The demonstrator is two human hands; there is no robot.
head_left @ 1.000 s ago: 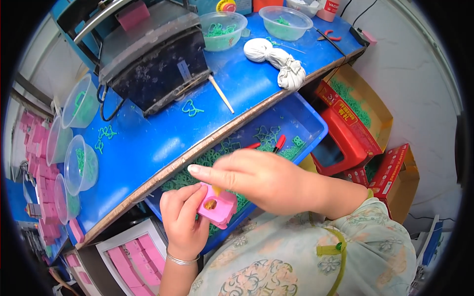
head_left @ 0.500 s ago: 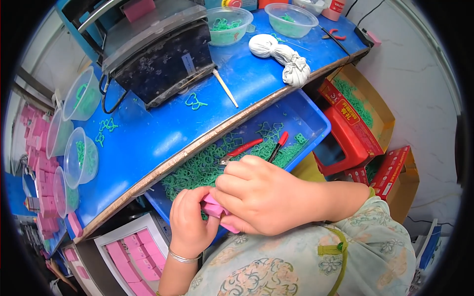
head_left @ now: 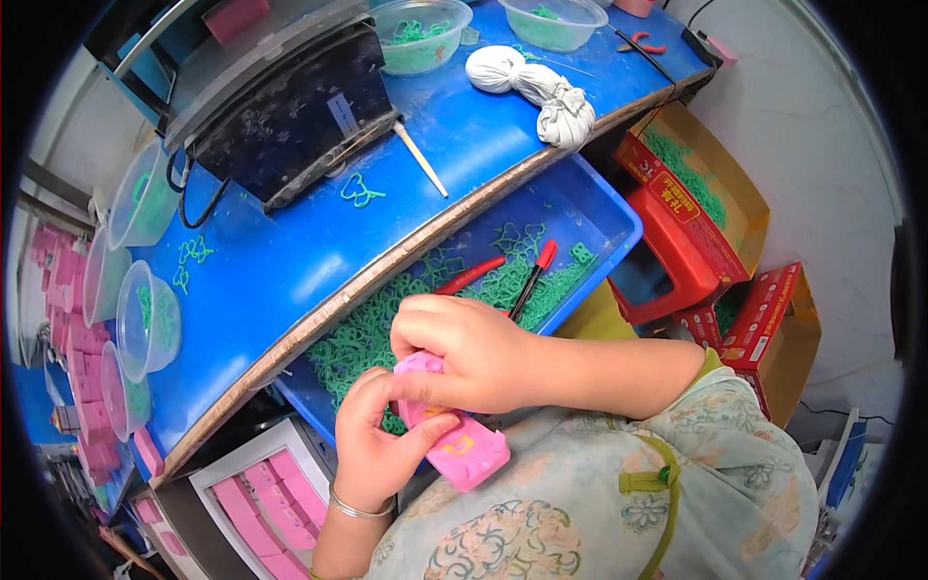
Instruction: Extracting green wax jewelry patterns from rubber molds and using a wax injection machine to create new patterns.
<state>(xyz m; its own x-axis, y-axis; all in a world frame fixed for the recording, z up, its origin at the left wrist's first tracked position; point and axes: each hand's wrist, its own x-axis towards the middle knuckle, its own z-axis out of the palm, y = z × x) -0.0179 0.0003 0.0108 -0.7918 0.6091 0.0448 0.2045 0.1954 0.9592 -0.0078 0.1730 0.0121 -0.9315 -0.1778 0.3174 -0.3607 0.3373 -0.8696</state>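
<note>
Above my lap I hold a pink rubber mould [head_left: 468, 452], a slab with yellow marks on its face. My left hand [head_left: 375, 435] is closed round its left side, the thumb lying on top. My right hand [head_left: 464, 350] grips its upper end with fingers curled over; the right fingertips are partly hidden. Just beyond my hands is a blue tray [head_left: 607, 217] of green wax pieces [head_left: 362, 333]. Red-handled pliers [head_left: 471, 275] and a black marker with a red cap [head_left: 533, 280] lie on those pieces.
A dark machine [head_left: 300, 116] stands on the blue workbench [head_left: 319, 242], near a stick [head_left: 421, 159] and a white cloth pouch [head_left: 541, 92]. Clear tubs [head_left: 150, 324] hold green pieces. Pink moulds [head_left: 256, 512] fill a white box. Red cartons [head_left: 764, 329] stand at right.
The pink mould, mostly covered by my hands before, now shows its long marked face. My right hand has shifted left and slightly up. The whole view has shifted slightly.
</note>
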